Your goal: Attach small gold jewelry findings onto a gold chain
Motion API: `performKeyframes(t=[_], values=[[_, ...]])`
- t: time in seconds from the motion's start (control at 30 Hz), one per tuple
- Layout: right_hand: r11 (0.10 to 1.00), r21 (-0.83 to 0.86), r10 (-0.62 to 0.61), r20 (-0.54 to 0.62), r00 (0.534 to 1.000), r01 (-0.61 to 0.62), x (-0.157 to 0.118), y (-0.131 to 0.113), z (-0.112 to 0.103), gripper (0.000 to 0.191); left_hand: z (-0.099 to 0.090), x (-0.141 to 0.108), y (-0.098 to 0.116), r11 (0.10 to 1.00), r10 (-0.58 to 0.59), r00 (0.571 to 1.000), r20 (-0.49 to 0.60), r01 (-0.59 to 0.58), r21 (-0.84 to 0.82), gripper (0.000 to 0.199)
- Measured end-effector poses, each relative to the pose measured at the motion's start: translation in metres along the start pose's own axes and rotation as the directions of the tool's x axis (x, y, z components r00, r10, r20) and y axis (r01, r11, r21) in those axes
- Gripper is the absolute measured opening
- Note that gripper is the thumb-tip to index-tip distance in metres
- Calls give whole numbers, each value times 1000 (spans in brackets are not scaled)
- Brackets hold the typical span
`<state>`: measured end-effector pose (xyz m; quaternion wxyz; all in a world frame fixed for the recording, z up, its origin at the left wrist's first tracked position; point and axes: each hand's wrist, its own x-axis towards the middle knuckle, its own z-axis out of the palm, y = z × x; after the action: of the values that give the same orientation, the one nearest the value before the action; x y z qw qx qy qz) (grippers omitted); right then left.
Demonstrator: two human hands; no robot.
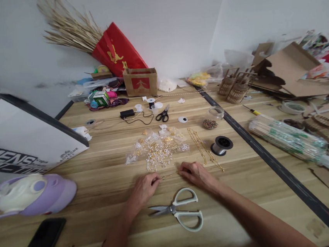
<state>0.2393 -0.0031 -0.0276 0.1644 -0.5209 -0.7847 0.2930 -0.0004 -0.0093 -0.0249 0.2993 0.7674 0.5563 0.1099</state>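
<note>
A thin gold bead chain (pixel 169 176) stretches in a short span between my two hands, low over the table. My left hand (pixel 145 186) pinches its left end between thumb and finger. At the other end, my right hand (pixel 193 172) is closed on the chain, its fingertips partly hidden. Just beyond my hands lies a loose pile of gold and clear beads (pixel 157 155) among small plastic bags. Scissors with white handles (pixel 172 209) lie in front of my hands, blades pointing left and slightly apart. Longer gold bead chains (pixel 199 145) rest beyond my right hand.
A wire spool (pixel 221 145) and a clear jar of beads (pixel 210 123) stand to the right. Black scissors (pixel 163 115) lie farther back. At left are a white box (pixel 23 141), a purple-and-white bottle (pixel 43 192) and a phone (pixel 39 246). Bagged sticks (pixel 288 137) lie far right.
</note>
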Motion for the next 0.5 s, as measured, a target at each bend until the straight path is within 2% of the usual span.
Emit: performKeyframes(t=[0.17, 0.5], values=[[997, 70, -11, 0, 1000, 11, 1, 2, -3, 14, -1, 0, 2, 999, -34, 999, 10, 34, 27, 20], [988, 154, -43, 87, 995, 29, 2, 5, -9, 11, -4, 0, 3, 997, -62, 998, 29, 61, 53, 14]])
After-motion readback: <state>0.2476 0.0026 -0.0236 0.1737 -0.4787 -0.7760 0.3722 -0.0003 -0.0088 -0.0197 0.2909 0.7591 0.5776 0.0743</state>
